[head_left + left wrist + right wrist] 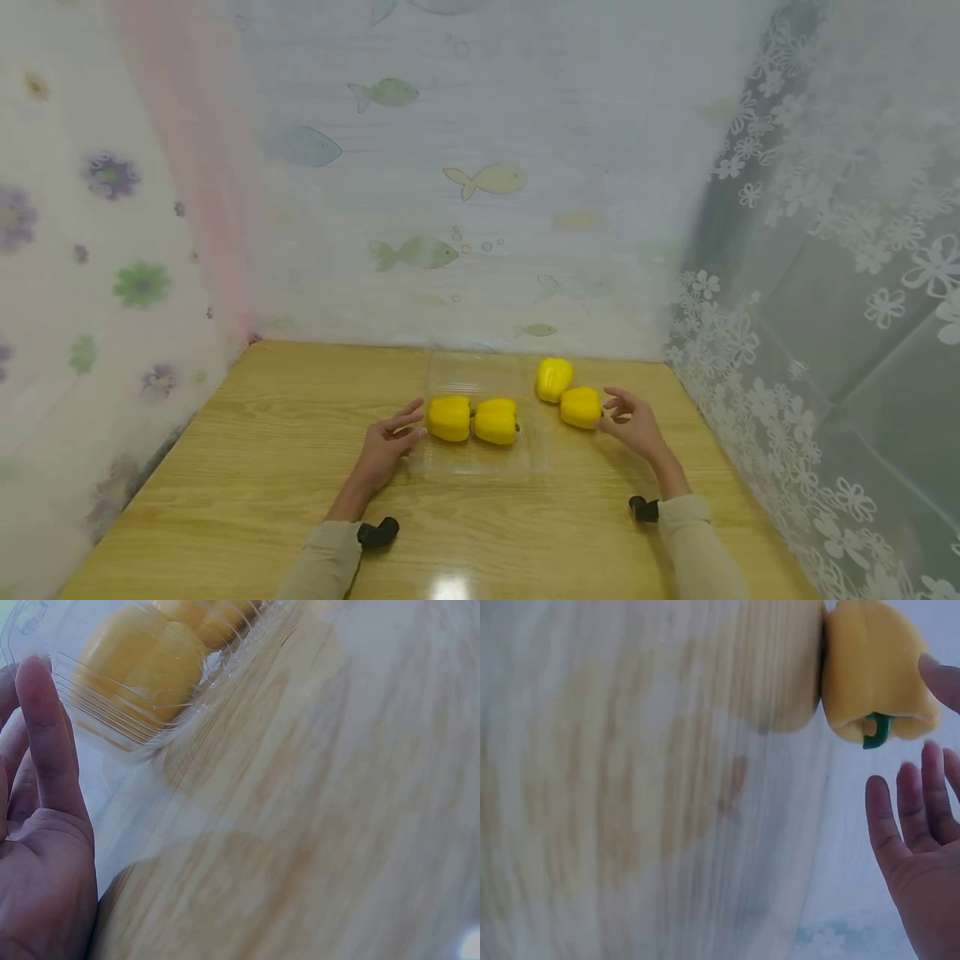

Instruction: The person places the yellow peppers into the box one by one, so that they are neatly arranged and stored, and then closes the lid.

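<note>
A clear plastic clamshell container (pixel 480 468) lies opened on the table with two yellow bell peppers side by side in it, a left one (pixel 449 418) and a right one (pixel 496 421). My left hand (pixel 382 450) is at the container's left edge, a fingertip at the rim in the left wrist view, fingers fairly straight. To the right of the container, two more yellow bell peppers rest on the table, a rear one (pixel 554 380) and a front one (pixel 581 407) with a green stem. Beside the front pepper, my right hand (pixel 633 425) holds its fingers spread, gripping nothing.
The wooden table (pixel 285 475) meets a fish-patterned curtain (pixel 480 283) at the back. Floral sheets hang at the left (pixel 142 283) and the right (pixel 840 333). Black wrist devices (pixel 378 533) are on both forearms.
</note>
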Available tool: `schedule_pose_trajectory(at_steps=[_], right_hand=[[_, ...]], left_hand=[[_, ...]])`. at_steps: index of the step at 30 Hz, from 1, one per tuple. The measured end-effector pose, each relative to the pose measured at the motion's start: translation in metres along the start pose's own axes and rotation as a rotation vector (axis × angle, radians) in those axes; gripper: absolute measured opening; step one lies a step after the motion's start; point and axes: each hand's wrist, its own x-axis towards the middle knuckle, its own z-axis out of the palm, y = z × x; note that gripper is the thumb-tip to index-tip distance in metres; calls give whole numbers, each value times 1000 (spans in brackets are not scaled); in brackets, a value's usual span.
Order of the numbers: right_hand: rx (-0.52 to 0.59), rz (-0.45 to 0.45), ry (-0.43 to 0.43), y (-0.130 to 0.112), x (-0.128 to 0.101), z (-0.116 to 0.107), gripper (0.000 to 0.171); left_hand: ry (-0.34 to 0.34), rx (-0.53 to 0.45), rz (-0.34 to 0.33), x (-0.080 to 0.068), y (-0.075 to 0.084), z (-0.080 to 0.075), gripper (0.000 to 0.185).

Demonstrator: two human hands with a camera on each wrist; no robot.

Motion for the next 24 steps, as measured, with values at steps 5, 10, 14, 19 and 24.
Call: schedule_pose_trajectory(at_steps=[5, 10, 14, 19, 24], right_hand=[[47, -1, -55, 1, -1, 8, 77], [69, -6, -86, -12, -3, 14, 80], [93, -14, -94, -36, -7, 13, 78], [128, -9, -142, -49, -7, 12, 76], [171, -21, -138, -29, 0, 18, 75]], left_hand=[[5, -1, -10, -3, -2, 1, 41], [-3, 2, -2, -4, -1, 2, 41], [-12, 2, 2, -3, 1, 3, 42], [-12, -15, -3, -2, 1, 2, 43], [-7, -22, -6, -2, 0, 3, 44]])
